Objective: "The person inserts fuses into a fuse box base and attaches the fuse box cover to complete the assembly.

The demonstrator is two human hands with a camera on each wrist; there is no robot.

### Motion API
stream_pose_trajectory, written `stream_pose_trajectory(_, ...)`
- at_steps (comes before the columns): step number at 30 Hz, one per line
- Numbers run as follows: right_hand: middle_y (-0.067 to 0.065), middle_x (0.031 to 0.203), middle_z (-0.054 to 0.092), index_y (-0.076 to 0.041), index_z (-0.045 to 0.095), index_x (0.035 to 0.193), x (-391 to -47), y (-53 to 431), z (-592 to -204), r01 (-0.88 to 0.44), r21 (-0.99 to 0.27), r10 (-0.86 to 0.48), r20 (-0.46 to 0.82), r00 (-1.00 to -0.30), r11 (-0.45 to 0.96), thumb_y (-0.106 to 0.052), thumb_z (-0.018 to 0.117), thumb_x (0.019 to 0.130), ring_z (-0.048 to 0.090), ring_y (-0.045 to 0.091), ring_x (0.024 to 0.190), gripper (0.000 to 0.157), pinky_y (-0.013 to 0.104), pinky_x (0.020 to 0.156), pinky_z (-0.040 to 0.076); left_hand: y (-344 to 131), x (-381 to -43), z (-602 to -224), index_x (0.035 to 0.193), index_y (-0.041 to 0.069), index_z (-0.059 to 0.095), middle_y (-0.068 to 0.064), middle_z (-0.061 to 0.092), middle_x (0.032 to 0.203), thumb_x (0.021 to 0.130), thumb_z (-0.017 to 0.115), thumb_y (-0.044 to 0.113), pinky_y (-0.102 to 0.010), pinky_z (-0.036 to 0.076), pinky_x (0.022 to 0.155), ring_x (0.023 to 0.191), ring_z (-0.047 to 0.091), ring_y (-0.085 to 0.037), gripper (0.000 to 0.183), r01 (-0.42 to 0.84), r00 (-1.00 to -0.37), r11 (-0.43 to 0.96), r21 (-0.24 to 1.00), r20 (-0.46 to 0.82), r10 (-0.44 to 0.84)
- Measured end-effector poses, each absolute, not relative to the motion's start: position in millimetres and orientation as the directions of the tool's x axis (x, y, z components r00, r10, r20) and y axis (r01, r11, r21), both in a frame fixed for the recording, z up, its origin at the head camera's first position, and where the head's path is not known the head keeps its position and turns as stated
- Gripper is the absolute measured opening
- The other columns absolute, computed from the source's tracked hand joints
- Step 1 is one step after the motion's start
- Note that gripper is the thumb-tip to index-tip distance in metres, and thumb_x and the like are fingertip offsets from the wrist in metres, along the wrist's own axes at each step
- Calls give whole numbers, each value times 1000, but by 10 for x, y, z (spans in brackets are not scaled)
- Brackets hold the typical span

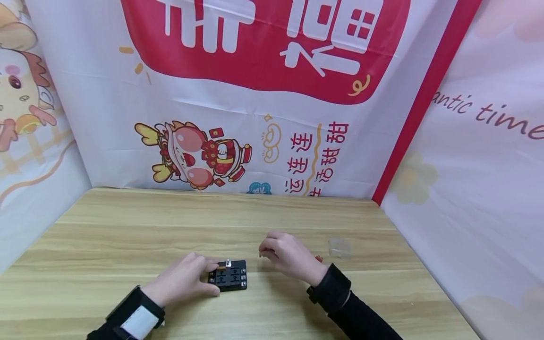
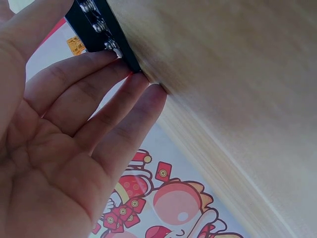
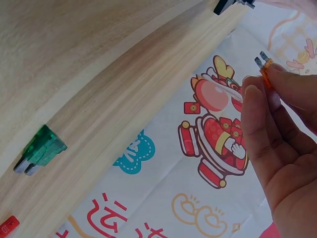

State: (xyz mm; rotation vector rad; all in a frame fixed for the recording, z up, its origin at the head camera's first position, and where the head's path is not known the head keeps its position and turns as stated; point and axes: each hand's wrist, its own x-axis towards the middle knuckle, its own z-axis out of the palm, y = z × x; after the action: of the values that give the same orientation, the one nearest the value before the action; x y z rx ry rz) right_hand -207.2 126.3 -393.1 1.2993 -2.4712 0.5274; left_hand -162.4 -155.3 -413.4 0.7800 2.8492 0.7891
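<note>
A black fuse block lies flat on the table, with small screw terminals along its sides. My left hand holds its left end between thumb and fingers; in the left wrist view the fingertips touch its edge and the table. An orange blade fuse sits in the block. To the right of the block and above the table, my right hand pinches another orange blade fuse between thumb and forefinger, its metal prongs pointing outward.
A green blade fuse and a red fuse lie on the wooden table. Farther right is a clear plastic cover. Printed cloth hangs behind the table's back edge and along the sides.
</note>
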Motion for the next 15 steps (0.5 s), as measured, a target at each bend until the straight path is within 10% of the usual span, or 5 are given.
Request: stream_pose_trajectory(15,-4,86,63,-9,74,92,-2072,1244,-3955,-831,-206,-721,418,-552,517,-3,73,88,57,1,76,7,14,68,46,-1570,-1634,-4158,113,9,74,-9,67,122,75,83,39,-43,50,84,107,63,-24,50,487,-853,732,476,79,516)
